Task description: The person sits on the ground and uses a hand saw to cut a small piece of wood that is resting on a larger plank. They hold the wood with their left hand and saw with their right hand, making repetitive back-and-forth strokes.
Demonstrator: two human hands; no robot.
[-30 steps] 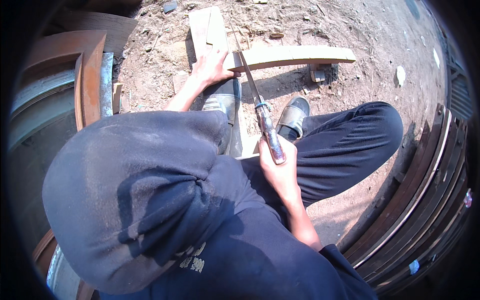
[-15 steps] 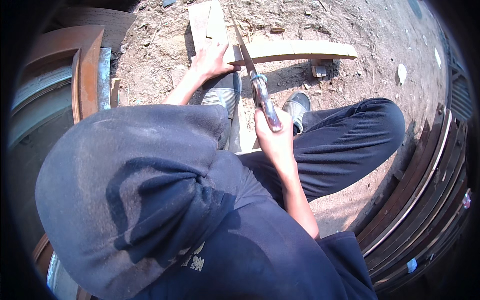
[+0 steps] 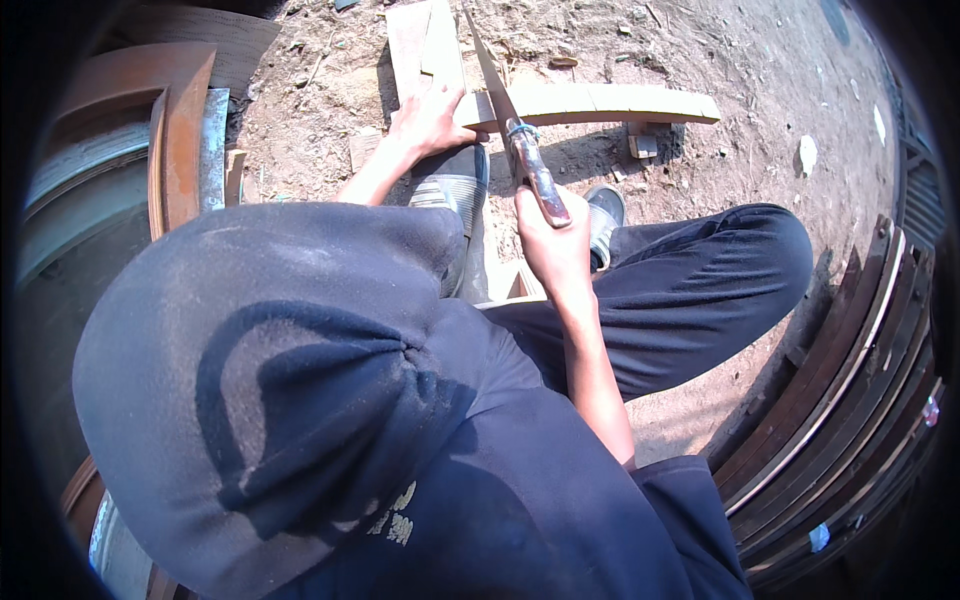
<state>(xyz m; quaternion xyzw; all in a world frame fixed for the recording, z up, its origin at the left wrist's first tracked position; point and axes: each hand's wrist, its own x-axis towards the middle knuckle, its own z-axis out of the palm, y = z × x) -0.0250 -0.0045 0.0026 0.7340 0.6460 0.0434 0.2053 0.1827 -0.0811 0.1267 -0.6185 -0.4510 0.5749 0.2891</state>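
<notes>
A handsaw [image 3: 537,170] with a dark, worn handle is gripped in my right hand [image 3: 556,245]. Its narrow blade points away from me and crosses the left part of a pale wooden plank [image 3: 630,100]. That plank lies crosswise, its right part propped on a small wood block [image 3: 642,143]. My left hand [image 3: 428,125] grips the plank's left end, thumb toward the blade; some of its fingers are hard to make out. Beyond this hand, pale boards [image 3: 408,45] run away from me. My left shoe [image 3: 450,185] is close against the plank, below my left hand.
Brown wooden frames [image 3: 185,130] with pale blue edges lean at the left. Long dark wood strips [image 3: 850,370] are stacked at the right. Dirt ground [image 3: 740,160] with chips and scraps spreads around the plank. My right shoe [image 3: 604,215] rests right of the saw handle.
My right hand and the saw have moved forward, away from me, along the cut line. My left hand keeps its place on the plank; the whole view has shifted slightly.
</notes>
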